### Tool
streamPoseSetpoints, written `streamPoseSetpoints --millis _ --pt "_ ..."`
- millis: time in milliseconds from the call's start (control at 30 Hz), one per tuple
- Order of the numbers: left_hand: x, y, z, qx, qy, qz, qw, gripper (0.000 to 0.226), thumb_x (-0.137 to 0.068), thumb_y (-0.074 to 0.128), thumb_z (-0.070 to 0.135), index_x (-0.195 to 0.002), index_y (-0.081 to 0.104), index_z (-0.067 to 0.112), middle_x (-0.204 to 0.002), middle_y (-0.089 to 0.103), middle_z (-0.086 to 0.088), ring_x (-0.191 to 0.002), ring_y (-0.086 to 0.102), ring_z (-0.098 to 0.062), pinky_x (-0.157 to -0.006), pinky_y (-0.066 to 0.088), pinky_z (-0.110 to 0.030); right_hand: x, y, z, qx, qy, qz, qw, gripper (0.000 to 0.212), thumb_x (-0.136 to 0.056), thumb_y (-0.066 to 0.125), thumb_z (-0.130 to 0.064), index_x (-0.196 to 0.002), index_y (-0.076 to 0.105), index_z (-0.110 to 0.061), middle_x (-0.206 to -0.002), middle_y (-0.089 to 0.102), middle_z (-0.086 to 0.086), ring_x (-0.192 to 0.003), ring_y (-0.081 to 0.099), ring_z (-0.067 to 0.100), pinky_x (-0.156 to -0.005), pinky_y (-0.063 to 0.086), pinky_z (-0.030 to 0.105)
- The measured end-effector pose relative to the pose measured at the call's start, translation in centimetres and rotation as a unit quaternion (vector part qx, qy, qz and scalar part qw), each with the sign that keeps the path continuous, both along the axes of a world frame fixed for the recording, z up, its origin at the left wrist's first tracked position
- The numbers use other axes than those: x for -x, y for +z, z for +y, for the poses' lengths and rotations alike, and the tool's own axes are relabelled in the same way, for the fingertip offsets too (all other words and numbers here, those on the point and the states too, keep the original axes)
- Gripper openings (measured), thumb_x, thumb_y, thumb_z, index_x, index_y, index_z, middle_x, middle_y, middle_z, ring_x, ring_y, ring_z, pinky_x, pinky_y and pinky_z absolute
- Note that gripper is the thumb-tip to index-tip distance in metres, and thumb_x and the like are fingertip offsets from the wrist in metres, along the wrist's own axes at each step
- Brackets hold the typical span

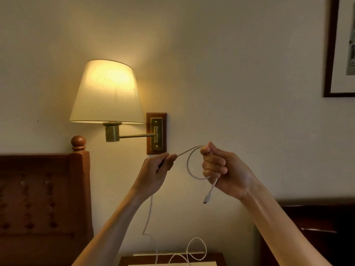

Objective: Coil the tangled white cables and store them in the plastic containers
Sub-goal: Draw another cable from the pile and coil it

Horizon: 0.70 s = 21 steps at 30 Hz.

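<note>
A white cable (189,166) is held up in front of the wall between both hands. My right hand (222,169) grips one loop of it, and the plug end (207,199) hangs below the fingers. My left hand (155,173) pinches the cable a short way to the left; from there the cable drops along my forearm down to the nightstand (219,258). More white cable (197,248) lies in loose curls on the nightstand. No plastic container is in view.
A lit wall lamp (106,93) on a brass swing arm hangs just above and left of my hands. A wooden headboard (44,198) fills the lower left. A framed picture (340,47) hangs top right, and dark furniture (317,227) stands at the lower right.
</note>
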State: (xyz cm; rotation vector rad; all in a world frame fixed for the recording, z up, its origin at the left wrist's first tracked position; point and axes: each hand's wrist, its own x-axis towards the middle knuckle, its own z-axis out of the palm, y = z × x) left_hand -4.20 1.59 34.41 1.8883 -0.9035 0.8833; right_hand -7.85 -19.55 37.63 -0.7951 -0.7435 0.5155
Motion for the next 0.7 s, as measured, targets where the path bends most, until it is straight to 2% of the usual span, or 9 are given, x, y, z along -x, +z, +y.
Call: streamPoseSetpoints --millis 100,233,267,333,400,500,567,633,700 --pt "-0.9 -3.6 2.2 0.017 0.004 0.060 0.998 0.034 -0.099 0.045 0.028 -0.066 0.047 0.024 -0.057 0.041 0.015 -0.055 0.036 -0.003 -0.055 0.029 -0.020 0.0 0.2 -0.9 0.002 -0.050 0.028 0.998 0.032 -0.100 0.040 -0.030 -0.076 0.055 -0.013 -0.046 0.042 -0.009 -0.037 0.041 0.004 -0.040 0.038 0.016" --pt "-1.7 -9.0 4.7 0.001 0.115 0.095 0.989 0.033 -0.095 0.043 0.041 -0.068 0.053 0.024 -0.056 0.048 0.013 -0.053 0.043 -0.005 -0.054 0.039 -0.036 -0.4 -0.1 -1.3 0.002 -0.099 0.055 0.994 0.032 -0.098 0.044 -0.031 -0.073 0.054 -0.015 -0.045 0.038 -0.009 -0.035 0.036 0.004 -0.037 0.031 0.016" --pt "-1.3 -9.7 4.5 -0.043 0.152 0.110 0.981 0.035 -0.095 0.041 0.046 -0.070 0.054 0.024 -0.055 0.051 0.012 -0.051 0.047 -0.006 -0.055 0.043 -0.038 -0.6 -0.3 -1.1 0.013 -0.125 0.053 0.991 0.031 -0.099 0.043 -0.030 -0.074 0.053 -0.015 -0.047 0.036 -0.009 -0.037 0.033 0.005 -0.039 0.030 0.017" --pt "0.9 -9.6 2.9 -0.213 0.196 0.156 0.944 0.042 -0.097 0.039 0.049 -0.067 0.050 0.023 -0.059 0.057 0.010 -0.054 0.053 -0.009 -0.057 0.045 -0.036 -1.1 -1.1 -0.1 0.054 -0.187 0.029 0.981 0.030 -0.102 0.041 -0.029 -0.079 0.053 -0.014 -0.051 0.037 -0.006 -0.042 0.032 0.007 -0.043 0.032 0.020" --pt "3.8 -7.8 0.5 -0.353 0.167 0.168 0.905 0.043 -0.099 0.040 0.048 -0.067 0.048 0.021 -0.069 0.062 0.002 -0.062 0.057 -0.017 -0.059 0.041 -0.029 -1.4 -2.1 1.2 0.108 -0.238 -0.010 0.965 0.030 -0.104 0.039 -0.027 -0.084 0.055 -0.010 -0.059 0.050 -0.001 -0.047 0.043 0.009 -0.048 0.041 0.021" --pt "7.3 -4.3 -1.5 -0.382 0.083 0.116 0.913 0.042 -0.100 0.042 0.045 -0.064 0.049 0.024 -0.058 0.052 0.011 -0.051 0.050 -0.005 -0.055 0.035 -0.013 -1.0 -3.6 2.6 0.207 -0.299 -0.087 0.928 0.031 -0.102 0.045 -0.024 -0.090 0.063 -0.003 -0.078 0.070 0.014 -0.064 0.065 0.019 -0.061 0.055 0.027" --pt "8.2 -2.6 -1.3 -0.333 0.061 0.044 0.940 0.031 -0.100 0.043 0.042 -0.074 0.057 0.031 -0.057 0.048 0.019 -0.047 0.047 -0.002 -0.054 0.036 -0.011 -0.1 -4.5 3.1 0.272 -0.320 -0.147 0.896 0.034 -0.102 0.045 -0.026 -0.089 0.066 -0.002 -0.076 0.071 0.011 -0.063 0.065 0.016 -0.058 0.052 0.022" --pt "7.9 -1.6 -1.0 -0.283 0.067 -0.045 0.956 0.030 -0.100 0.044 0.040 -0.087 0.067 0.026 -0.063 0.052 0.022 -0.045 0.047 0.003 -0.052 0.036 -0.007 0.9 -5.3 3.3 0.318 -0.328 -0.197 0.868 0.038 -0.103 0.042 -0.026 -0.084 0.067 -0.004 -0.063 0.067 0.003 -0.053 0.060 0.008 -0.049 0.044 0.013" --pt "6.8 -1.5 -0.5 -0.250 0.075 -0.096 0.960 0.033 -0.099 0.041 0.041 -0.091 0.069 0.024 -0.064 0.053 0.022 -0.046 0.045 0.010 -0.053 0.035 -0.004 1.4 -5.9 3.3 0.321 -0.313 -0.209 0.869 0.039 -0.104 0.038 -0.024 -0.084 0.066 -0.006 -0.060 0.064 0.004 -0.049 0.057 0.010 -0.048 0.043 0.015"
